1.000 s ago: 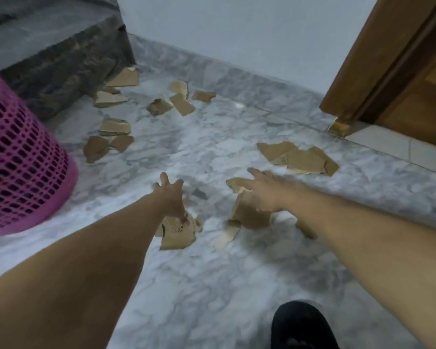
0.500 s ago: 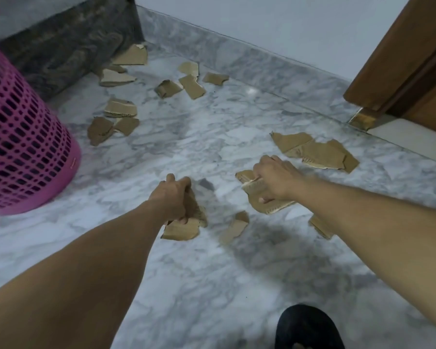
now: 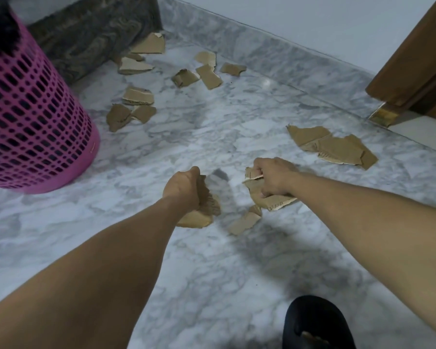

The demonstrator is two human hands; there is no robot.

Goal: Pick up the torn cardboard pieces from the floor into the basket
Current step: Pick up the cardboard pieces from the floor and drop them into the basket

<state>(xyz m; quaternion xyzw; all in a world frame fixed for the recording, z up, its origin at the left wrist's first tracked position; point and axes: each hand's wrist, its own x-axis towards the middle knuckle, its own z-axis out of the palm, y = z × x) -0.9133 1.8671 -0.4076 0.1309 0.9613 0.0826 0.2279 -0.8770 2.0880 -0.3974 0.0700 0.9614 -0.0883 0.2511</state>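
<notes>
On marble floor, left hand gripping cardboard pieces, basket far left

Bare marble floor lies open between the hands and the pink basket at left. A small cardboard scrap sits between the 2 forearms. Scattered pieces crowd the stone step; a wooden door frame bounds the right, with a black slipper below.

A grey-veined marble floor carries torn cardboard pieces: a cluster toward eleven o'clock, a larger overlapping group at two o'clock, and one scrap near centre. A pink mesh basket stands at nine o'clock, a black slipper at five.
</notes>
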